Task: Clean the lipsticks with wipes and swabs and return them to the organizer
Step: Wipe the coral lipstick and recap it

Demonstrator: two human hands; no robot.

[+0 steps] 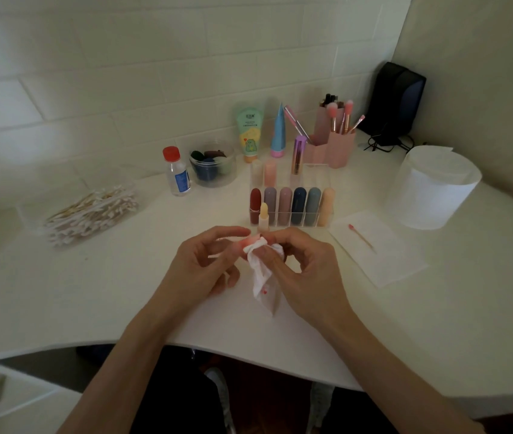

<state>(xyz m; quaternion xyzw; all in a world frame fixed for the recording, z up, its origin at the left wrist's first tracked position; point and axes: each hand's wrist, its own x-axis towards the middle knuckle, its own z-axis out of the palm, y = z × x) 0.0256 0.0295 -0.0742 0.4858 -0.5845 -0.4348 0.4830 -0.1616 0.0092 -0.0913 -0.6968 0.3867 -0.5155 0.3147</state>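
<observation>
My left hand (208,261) pinches a pink lipstick (245,243) near the table's middle; most of the stick is hidden by fingers and cloth. My right hand (299,267) grips a white wipe (261,270) bunched around the lipstick's end, and the wipe's hanging tail carries small red stains. Just behind my hands an uncapped pale yellow lipstick (263,216) stands upright in front of the clear organizer (330,225). The organizer holds a front row of several capped lipsticks and three more at the back. A used swab (362,239) with a red tip lies on a white sheet (383,255) to the right.
A clear box of cotton swabs (92,211) sits at the left. Behind stand a red-capped bottle (177,172), a jar of sponges (213,164), two tubes, pink brush holders (333,145) and a black speaker (396,98). A roll of wipes (433,189) stands at the right.
</observation>
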